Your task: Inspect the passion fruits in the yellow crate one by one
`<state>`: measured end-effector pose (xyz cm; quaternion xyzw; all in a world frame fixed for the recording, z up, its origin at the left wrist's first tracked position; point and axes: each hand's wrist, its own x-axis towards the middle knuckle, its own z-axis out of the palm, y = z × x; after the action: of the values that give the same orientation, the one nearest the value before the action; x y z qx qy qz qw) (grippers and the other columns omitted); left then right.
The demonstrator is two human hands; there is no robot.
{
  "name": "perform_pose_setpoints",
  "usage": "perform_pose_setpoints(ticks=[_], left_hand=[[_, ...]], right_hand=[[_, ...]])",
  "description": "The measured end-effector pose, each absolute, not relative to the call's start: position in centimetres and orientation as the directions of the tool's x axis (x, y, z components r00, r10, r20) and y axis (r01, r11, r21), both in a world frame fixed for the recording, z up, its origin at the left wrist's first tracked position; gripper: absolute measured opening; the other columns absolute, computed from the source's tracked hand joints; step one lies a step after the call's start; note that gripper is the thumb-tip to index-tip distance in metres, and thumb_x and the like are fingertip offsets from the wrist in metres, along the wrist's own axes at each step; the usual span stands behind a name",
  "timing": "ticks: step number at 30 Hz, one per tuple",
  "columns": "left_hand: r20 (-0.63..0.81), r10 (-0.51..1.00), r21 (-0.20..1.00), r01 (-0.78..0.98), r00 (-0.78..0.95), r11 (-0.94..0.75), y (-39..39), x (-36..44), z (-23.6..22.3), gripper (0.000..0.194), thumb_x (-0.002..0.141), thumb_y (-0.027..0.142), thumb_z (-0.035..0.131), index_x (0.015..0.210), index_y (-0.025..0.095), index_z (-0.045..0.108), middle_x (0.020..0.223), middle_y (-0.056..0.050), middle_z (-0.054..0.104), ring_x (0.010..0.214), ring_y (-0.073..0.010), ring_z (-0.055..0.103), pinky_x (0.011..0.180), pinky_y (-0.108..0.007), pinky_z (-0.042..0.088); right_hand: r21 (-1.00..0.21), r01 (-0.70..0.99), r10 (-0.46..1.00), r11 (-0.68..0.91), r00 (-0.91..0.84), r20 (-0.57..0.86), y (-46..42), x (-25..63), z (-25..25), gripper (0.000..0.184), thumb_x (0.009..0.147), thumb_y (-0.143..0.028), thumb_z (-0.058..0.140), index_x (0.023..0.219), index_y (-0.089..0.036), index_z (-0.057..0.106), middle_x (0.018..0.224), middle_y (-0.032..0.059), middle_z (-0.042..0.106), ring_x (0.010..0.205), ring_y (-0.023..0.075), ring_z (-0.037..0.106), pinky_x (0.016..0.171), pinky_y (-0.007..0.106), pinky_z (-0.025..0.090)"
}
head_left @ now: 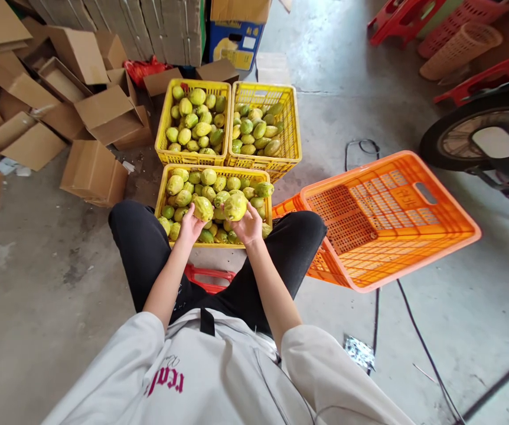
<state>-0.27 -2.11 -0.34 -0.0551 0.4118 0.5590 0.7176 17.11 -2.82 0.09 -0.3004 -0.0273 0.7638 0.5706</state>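
My left hand [191,227] is wrapped round a yellow-green oval fruit [203,208] with a bumpy skin; its kind I cannot tell for sure. A yellower fruit of the same sort [235,206] sits in my right hand [249,224], gripped by thumb and fingers. Both are held side by side over the near yellow crate [172,167], which is full of similar green and yellow fruit. Between my knees, this crate stands close in front of me, partly hidden by my hands and legs.
Two more yellow crates [160,147] [297,127] of fruit stand behind. An orange crate [436,260] leans open at my right knee. Cardboard boxes [90,171] pile up at left. A wheel [476,133] stands at right, and black cables [427,345] cross the floor.
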Motion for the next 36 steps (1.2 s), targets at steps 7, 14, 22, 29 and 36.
perform_pose_setpoints(ticks=[7, 14, 22, 29, 36], left_hand=[[-0.67, 0.741, 0.366, -0.847, 0.049, 0.386, -2.4, -0.3, -0.4, 0.017, 0.091, 0.032, 0.066, 0.103, 0.021, 0.069, 0.088, -0.003, 0.075, 0.093, -0.0212, 0.075, 0.094, -0.038, 0.061], [-0.683, 0.715, 0.389, -0.756, 0.148, 0.527, -2.7, 0.0, -0.3, 0.012, 0.086, 0.022, 0.065, 0.097, 0.018, 0.066, 0.09, -0.008, 0.076, 0.1, -0.0266, 0.076, 0.094, -0.043, 0.062], [-0.664, 0.732, 0.368, -0.785, 0.154, 0.498, -2.5, -0.2, 0.1, 0.03, 0.093, 0.039, 0.055, 0.101, 0.015, 0.07, 0.092, -0.013, 0.077, 0.104, -0.0321, 0.075, 0.095, -0.048, 0.061], [-0.628, 0.769, 0.312, -0.868, 0.117, 0.387, -2.4, -0.2, 0.5, 0.038, 0.101, 0.029, 0.039, 0.117, 0.013, 0.07, 0.094, -0.013, 0.078, 0.109, -0.0291, 0.074, 0.101, -0.049, 0.058], [-0.65, 0.76, 0.345, -0.891, -0.001, 0.294, -2.1, -0.8, 0.3, 0.03, 0.103, 0.039, 0.048, 0.11, 0.019, 0.07, 0.091, -0.005, 0.076, 0.088, -0.0171, 0.074, 0.092, -0.032, 0.062]], right_hand=[[-0.335, -0.908, 0.841, -0.251, -0.034, -0.54, -2.5, 17.7, -0.8, 0.022, 0.09, -0.044, 0.059, 0.096, -0.024, 0.066, 0.079, 0.0006, 0.075, 0.081, 0.0218, 0.075, 0.078, 0.037, 0.066], [-0.356, -0.869, 0.855, -0.344, -0.132, -0.502, -2.7, 17.4, -0.9, 0.021, 0.079, -0.036, 0.066, 0.093, -0.021, 0.066, 0.087, 0.0076, 0.076, 0.098, 0.029, 0.076, 0.086, 0.046, 0.066], [-0.395, -0.85, 0.864, -0.349, -0.128, -0.486, -2.8, 17.6, -0.6, 0.022, 0.081, -0.039, 0.063, 0.096, -0.022, 0.066, 0.091, 0.0066, 0.078, 0.109, 0.0308, 0.073, 0.091, 0.049, 0.064], [-0.502, -0.787, 0.897, -0.358, -0.141, -0.419, -2.7, 17.2, -0.3, 0.025, 0.076, -0.028, 0.061, 0.1, -0.025, 0.065, 0.093, 0.0038, 0.078, 0.114, 0.0284, 0.072, 0.095, 0.045, 0.063], [-0.335, -0.847, 0.828, -0.413, -0.195, -0.526, -3.0, 16.7, -0.3, 0.025, 0.09, -0.045, 0.058, 0.099, -0.023, 0.066, 0.087, 0.0039, 0.077, 0.106, 0.0271, 0.074, 0.093, 0.047, 0.064]])
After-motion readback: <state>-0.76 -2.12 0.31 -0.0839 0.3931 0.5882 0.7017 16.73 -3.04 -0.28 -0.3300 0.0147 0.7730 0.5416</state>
